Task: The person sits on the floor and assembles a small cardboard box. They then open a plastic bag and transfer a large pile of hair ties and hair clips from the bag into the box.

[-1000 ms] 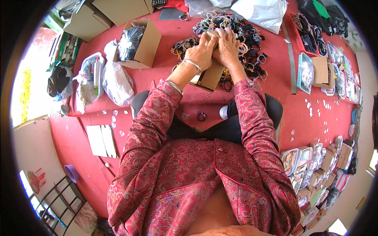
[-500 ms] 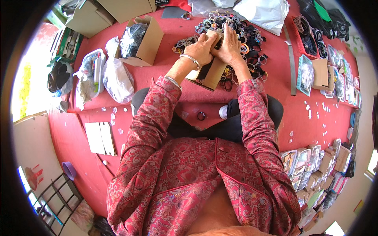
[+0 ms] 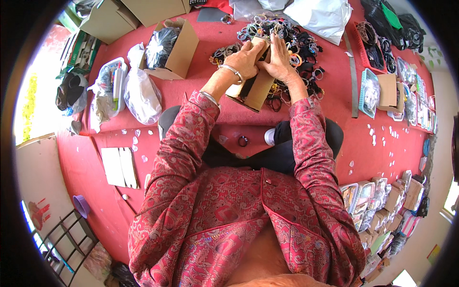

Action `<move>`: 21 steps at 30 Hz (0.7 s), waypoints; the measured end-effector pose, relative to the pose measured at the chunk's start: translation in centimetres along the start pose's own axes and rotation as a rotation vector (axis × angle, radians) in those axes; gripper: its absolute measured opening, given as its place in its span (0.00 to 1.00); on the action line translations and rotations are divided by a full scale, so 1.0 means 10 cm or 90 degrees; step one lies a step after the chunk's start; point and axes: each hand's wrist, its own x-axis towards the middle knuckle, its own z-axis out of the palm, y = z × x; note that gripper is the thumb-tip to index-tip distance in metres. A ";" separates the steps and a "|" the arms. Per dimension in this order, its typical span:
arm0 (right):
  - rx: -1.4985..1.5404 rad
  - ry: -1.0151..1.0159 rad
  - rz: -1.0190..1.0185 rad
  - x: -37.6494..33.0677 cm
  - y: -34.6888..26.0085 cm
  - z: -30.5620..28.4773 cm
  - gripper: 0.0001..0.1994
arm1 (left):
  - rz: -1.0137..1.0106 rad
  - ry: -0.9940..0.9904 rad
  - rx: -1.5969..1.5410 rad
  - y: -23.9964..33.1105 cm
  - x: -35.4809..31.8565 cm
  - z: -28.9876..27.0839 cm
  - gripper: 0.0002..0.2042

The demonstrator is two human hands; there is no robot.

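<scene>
between both hands [image 3: 263, 60], a tan cardboard strip [image 3: 253, 88] stands tilted.

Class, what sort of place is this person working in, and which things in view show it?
Probably a home workshop for packing hair ties: a person sits on a red floor covering by a heap of hair ties, rows of filled clear packets, and open cardboard boxes.

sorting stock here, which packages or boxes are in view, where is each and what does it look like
Cardboard piece: tan, long, held upright by both hands, left hand, right hand.
Open cardboard box: brown, left of the hands, black bag inside.
Clear plastic bag: knotted, left, on the red floor.
White plastic bag: crumpled, top edge.
Flat clear packets: overlapping row, lower right.
Teal tray: rectangular, right.
</scene>
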 end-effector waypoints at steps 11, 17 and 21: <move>0.345 0.151 0.056 -0.03 0.14 -0.03 0.30 | -0.036 -0.060 0.081 0.11 -0.03 -0.08 0.36; 0.377 0.164 0.187 -0.01 0.18 0.02 0.24 | -0.054 -0.102 0.143 0.17 -0.10 -0.10 0.34; 0.407 0.152 0.219 0.02 0.24 0.03 0.23 | -0.053 -0.127 0.116 0.18 -0.08 -0.07 0.39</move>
